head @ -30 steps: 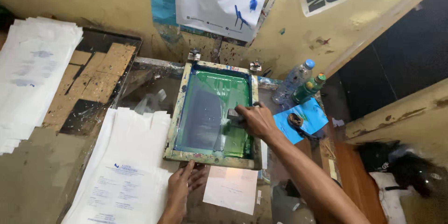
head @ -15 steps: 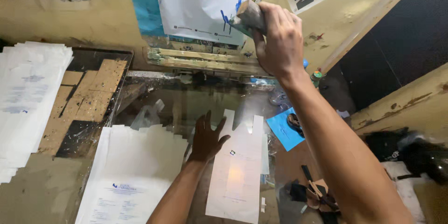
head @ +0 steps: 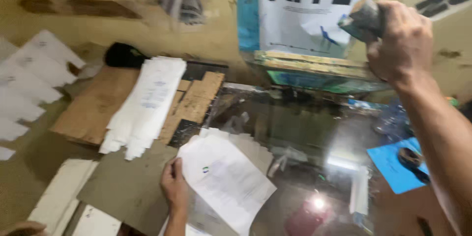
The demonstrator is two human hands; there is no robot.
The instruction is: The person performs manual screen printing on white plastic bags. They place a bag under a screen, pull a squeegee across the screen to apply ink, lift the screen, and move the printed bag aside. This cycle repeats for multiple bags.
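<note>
The right hand [head: 400,39] is raised high at the upper right, its fingers curled tight around a dark, ink-smeared squeegee [head: 361,19], whose end sticks out to the left of the knuckles. Just below and to the left of that hand, the wooden-framed printing screen [head: 314,66] stands tilted up on its far edge, with green ink showing along its underside. Behind the hand and the frame, a white printed poster [head: 305,15] hangs on the wall.

The left hand [head: 174,187] is low, well apart from the right one, near the bottom centre. Its fingers and thumb pinch the left edge of a white printed sheet [head: 226,179], which spreads out to the right of the hand and lies slightly lifted over a small fanned pile of similar sheets [head: 250,147]. Beyond the sheet, further right of the left hand, lies the glossy glass worktop [head: 314,167], which throws back a bright spot of light.

Up and to the left of the left hand, a long fanned stack of white sheets [head: 145,103] rests across a brown cardboard piece [head: 88,113] and some wooden blocks [head: 196,98]. More white sheets [head: 29,83] lie spread far to the left. Under the right forearm, at the right edge, a blue paper [head: 393,165] lies with a dark small object on it that is too blurred to tell.
</note>
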